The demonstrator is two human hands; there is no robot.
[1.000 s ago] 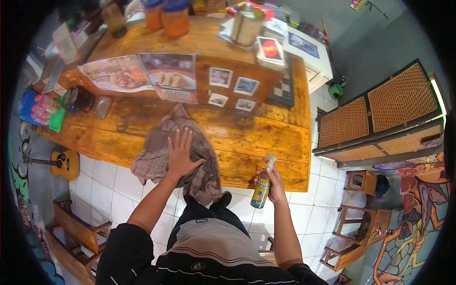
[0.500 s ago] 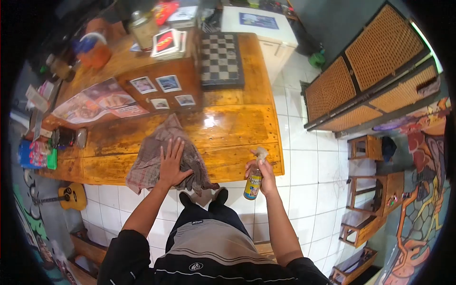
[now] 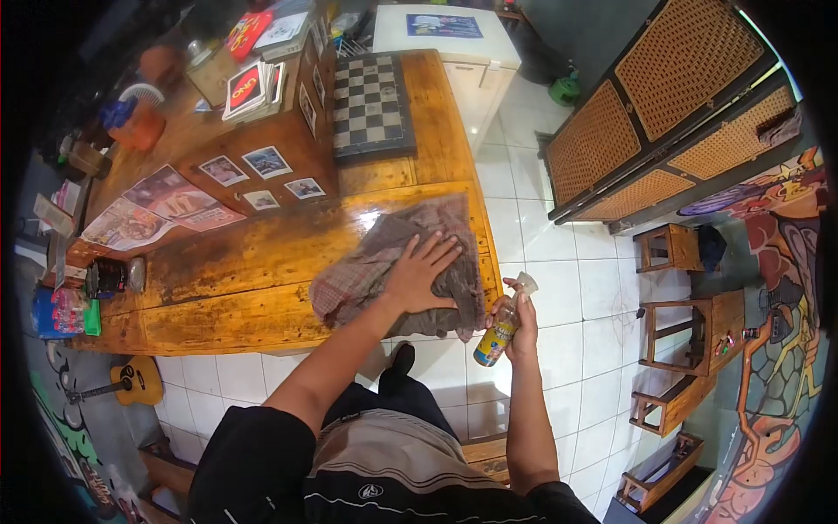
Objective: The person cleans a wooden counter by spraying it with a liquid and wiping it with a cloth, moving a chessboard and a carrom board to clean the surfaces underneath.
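My left hand (image 3: pixel 422 276) lies flat, fingers spread, on a brown checked cloth (image 3: pixel 353 271). The cloth is spread over the right end of the glossy wooden counter (image 3: pixel 227 288), and part of it reaches the front edge. Just past the counter's right corner, my right hand (image 3: pixel 524 325) is wrapped round a spray bottle (image 3: pixel 496 342) with a yellow and blue label and a pale nozzle. The bottle leans, its base toward the lower left.
A chessboard (image 3: pixel 373 105) lies at the back of the counter, beside a raised wooden box holding Uno cards (image 3: pixel 249 92). A guitar (image 3: pixel 140 381) stands at lower left. Wooden stools (image 3: pixel 672 249) and a woven folding screen (image 3: pixel 602 162) are on the right.
My left hand has slid the cloth rightward along the counter to its right end. My right hand has shifted right with the spray bottle, which now leans more. The view has shifted somewhat.
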